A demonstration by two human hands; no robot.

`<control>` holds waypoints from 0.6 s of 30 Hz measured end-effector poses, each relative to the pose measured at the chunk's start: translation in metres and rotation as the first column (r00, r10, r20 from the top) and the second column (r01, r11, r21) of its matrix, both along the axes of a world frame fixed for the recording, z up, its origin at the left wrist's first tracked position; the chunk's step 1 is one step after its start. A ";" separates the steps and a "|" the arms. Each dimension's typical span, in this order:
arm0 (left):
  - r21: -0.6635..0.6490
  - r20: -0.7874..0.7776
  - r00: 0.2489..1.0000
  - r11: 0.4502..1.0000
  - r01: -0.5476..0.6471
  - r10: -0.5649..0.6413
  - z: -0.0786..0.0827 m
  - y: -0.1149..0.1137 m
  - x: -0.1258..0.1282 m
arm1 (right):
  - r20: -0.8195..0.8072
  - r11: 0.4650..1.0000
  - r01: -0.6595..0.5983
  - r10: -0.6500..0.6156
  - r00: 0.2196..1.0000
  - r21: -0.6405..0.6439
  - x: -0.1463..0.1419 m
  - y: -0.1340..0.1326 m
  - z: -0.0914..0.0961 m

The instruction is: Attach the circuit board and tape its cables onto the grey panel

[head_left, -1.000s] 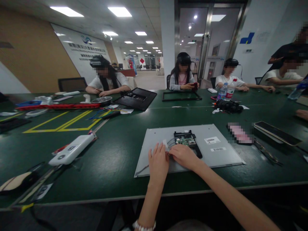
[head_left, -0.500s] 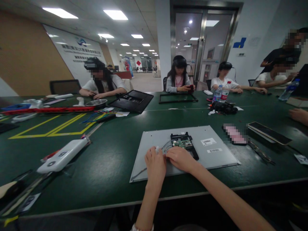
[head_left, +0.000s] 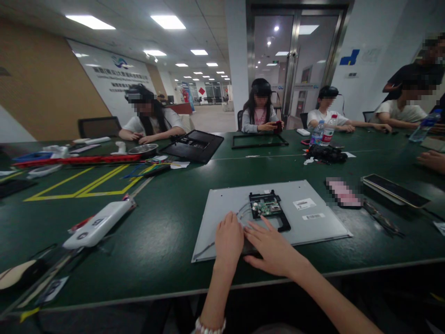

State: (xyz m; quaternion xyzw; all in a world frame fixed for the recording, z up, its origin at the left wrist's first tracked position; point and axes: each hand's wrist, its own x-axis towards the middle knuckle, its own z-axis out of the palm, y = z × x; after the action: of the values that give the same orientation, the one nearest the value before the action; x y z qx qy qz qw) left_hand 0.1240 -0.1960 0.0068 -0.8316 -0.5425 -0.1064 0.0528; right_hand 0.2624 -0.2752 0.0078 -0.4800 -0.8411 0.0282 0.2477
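A grey metal panel (head_left: 313, 227) lies flat on the green table (head_left: 167, 232) in front of me. A small green circuit board (head_left: 266, 206) in a black bracket sits on its middle, with thin wires running left toward my hands. My left hand (head_left: 228, 239) rests on the panel's near edge, fingers together and curled down onto the wires. My right hand (head_left: 273, 248) lies beside it with fingers stretched out flat on the panel, just below the black bracket. Neither hand lifts anything.
A white device (head_left: 99, 223) lies at my left, a phone (head_left: 394, 190) and thin tools (head_left: 382, 218) at my right. Farther off are a black tray (head_left: 194, 144), a black frame (head_left: 259, 140), water bottles (head_left: 321, 133), yellow floor tape lines (head_left: 86, 183). Several people sit around the table.
My right hand has spread its fingers and slid back toward me, off the wires near the board. My left hand stays almost in place.
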 end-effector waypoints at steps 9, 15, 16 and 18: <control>-0.088 0.112 0.994 0.996 0.024 -0.014 0.026 0.016 -0.011 | -0.222 0.913 0.397 -0.408 0.885 -0.094 0.113 0.003 -0.001; -0.058 0.283 0.955 0.993 0.105 -0.085 0.041 0.079 -0.040 | -0.280 0.695 0.683 -0.717 0.638 -0.223 0.220 0.030 -0.027; -0.075 0.306 0.950 0.994 0.083 -0.057 0.041 0.092 -0.045 | -0.294 0.671 0.701 -0.739 0.606 -0.241 0.228 0.033 -0.032; -0.129 0.348 0.938 0.991 0.038 0.010 0.041 0.112 -0.053 | -0.312 0.647 0.717 -0.759 0.572 -0.259 0.237 0.037 -0.040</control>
State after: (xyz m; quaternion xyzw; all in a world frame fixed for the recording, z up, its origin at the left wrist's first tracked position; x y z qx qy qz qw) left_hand 0.0709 -0.0835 0.0475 -0.8052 -0.5433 -0.2154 -0.1003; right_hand 0.4999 -0.2378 -0.0322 -0.7827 -0.4930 0.0617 0.3748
